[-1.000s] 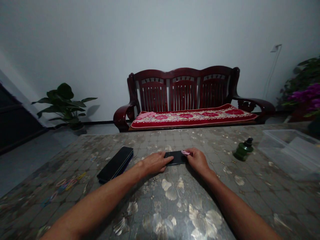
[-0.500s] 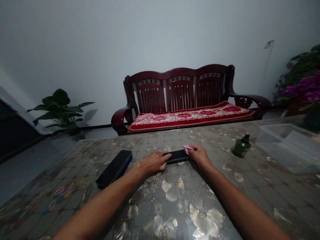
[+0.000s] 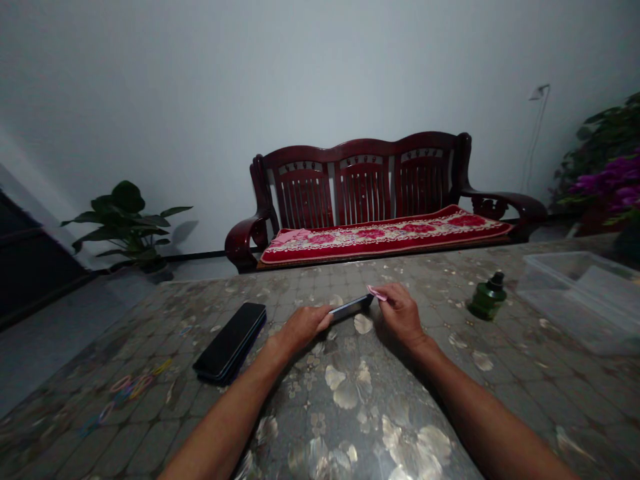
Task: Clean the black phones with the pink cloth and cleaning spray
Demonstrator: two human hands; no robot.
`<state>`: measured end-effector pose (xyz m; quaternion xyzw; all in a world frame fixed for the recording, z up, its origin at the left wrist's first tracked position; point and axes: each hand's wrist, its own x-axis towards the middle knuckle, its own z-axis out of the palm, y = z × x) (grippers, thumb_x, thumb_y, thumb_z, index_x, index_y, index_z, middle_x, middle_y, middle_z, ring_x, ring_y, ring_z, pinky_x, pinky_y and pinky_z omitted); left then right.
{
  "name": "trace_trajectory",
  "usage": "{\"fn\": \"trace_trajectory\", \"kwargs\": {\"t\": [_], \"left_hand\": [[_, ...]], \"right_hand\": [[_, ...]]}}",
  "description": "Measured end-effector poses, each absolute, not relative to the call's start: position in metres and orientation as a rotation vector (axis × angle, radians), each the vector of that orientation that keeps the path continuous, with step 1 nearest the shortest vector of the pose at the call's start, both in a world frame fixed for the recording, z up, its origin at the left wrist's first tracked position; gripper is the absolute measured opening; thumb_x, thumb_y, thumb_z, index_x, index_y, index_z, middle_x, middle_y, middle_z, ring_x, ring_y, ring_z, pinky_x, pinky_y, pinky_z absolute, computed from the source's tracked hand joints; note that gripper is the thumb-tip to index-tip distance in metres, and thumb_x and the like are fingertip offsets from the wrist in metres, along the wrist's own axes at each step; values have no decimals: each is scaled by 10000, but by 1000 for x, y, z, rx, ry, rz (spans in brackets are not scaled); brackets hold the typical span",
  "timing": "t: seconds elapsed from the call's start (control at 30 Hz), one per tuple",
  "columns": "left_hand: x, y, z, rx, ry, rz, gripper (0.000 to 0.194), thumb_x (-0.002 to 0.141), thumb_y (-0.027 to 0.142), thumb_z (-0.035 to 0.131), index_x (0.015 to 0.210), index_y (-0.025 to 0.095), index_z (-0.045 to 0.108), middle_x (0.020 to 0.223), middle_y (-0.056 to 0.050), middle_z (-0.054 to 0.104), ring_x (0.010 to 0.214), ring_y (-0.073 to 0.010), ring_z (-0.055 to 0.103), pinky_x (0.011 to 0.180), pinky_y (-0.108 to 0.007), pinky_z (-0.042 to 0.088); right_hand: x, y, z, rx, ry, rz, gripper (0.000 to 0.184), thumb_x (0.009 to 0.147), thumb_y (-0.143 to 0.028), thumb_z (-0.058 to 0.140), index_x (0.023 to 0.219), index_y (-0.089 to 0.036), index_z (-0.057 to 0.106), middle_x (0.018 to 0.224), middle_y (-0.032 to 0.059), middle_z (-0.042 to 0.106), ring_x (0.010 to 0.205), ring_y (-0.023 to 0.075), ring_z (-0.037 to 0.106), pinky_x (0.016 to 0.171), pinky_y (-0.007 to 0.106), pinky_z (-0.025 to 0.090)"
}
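My left hand [image 3: 306,325] is closed around the left end of a smartphone [image 3: 351,307], which is tilted so that its thin, pale edge faces me. A small folded pink cloth [image 3: 377,293] is pinched in my right hand [image 3: 400,313], right at the phone's far right corner. Left of my hands lies a stack of dark phones [image 3: 231,341] on the table, the top one with its black screen upward. How much of the phone my left fingers cover cannot be made out.
Several coloured rubber bands [image 3: 133,387] lie on the patterned table [image 3: 310,420] at the left. A green bottle [image 3: 487,298] and a clear plastic box [image 3: 565,307] stand to the right. Behind the table is a wooden bench [image 3: 360,173] with a red floral cover.
The phone, flat on the table before, is now tipped up onto its edge. My left hand has shifted its grip to the end, and the pink cloth stays at the right corner.
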<state>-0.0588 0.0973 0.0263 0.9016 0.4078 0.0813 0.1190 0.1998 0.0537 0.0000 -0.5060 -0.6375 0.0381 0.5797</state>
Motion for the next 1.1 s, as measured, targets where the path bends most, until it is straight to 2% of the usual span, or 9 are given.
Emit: {"fn": "trace_trajectory", "kwargs": {"t": [0.13, 0.33, 0.7, 0.97, 1.1], "left_hand": [[-62, 95, 20, 2562, 1205, 331, 258, 996, 320, 485, 1104, 221, 697, 938, -56, 760, 869, -225, 711, 775, -266, 485], [-66, 89, 11, 2501, 1139, 495, 277, 965, 323, 528, 1163, 238, 702, 1027, -38, 766, 937, -230, 715, 815, -271, 494], [-63, 83, 7, 2454, 1159, 629, 208, 931, 280, 589, 1039, 231, 759, 934, -14, 777, 835, -191, 708, 749, -238, 468], [-60, 82, 13, 2439, 1168, 604, 194, 925, 280, 587, 959, 211, 765, 880, -14, 762, 810, -190, 700, 717, -241, 450], [-57, 81, 14, 2441, 1162, 615, 192, 929, 289, 587, 989, 226, 758, 946, -19, 775, 875, -201, 709, 766, -251, 458]], "right_hand": [[194, 48, 6, -1207, -1684, -80, 344, 842, -68, 491, 1019, -197, 756, 901, 62, 703, 893, 226, 599, 819, 335, 460], [191, 49, 7, -1289, -1809, -234, 283, 891, -66, 516, 1026, -187, 733, 899, 76, 666, 876, 234, 555, 777, 329, 432], [157, 37, 19, -1246, -2122, -321, 219, 906, -94, 587, 1063, -194, 703, 982, 83, 665, 903, 226, 532, 787, 316, 388], [170, 42, 18, -1329, -2029, -364, 192, 906, -90, 584, 1008, -192, 711, 930, 85, 653, 868, 230, 523, 751, 319, 379], [145, 33, 17, -1171, -2156, -367, 147, 938, -151, 604, 1045, -193, 695, 945, 82, 663, 869, 229, 527, 768, 329, 384]]}}
